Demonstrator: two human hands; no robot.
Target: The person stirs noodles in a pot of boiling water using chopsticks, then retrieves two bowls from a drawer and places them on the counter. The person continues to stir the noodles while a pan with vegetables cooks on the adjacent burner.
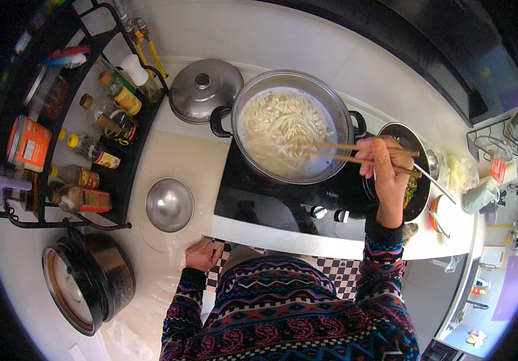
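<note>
My right hand grips a pair of wooden chopsticks, their tips down among the noodles. The pale flat noodles lie in cloudy, foamy water in a two-handled steel pot, which sits on the black Haier gas stove. Behind my right hand is a dark wok with chopped green food in it, partly hidden by the hand. My left hand rests at the counter's edge with its fingers curled, holding nothing that I can see. A steel bowl is the nearest thing to it.
The steel pot lid lies against the wall, left of the pot. A black rack of sauce bottles and jars stands at far left, above an open rice cooker. Stacked bowls and plastic bags are beyond the wok.
</note>
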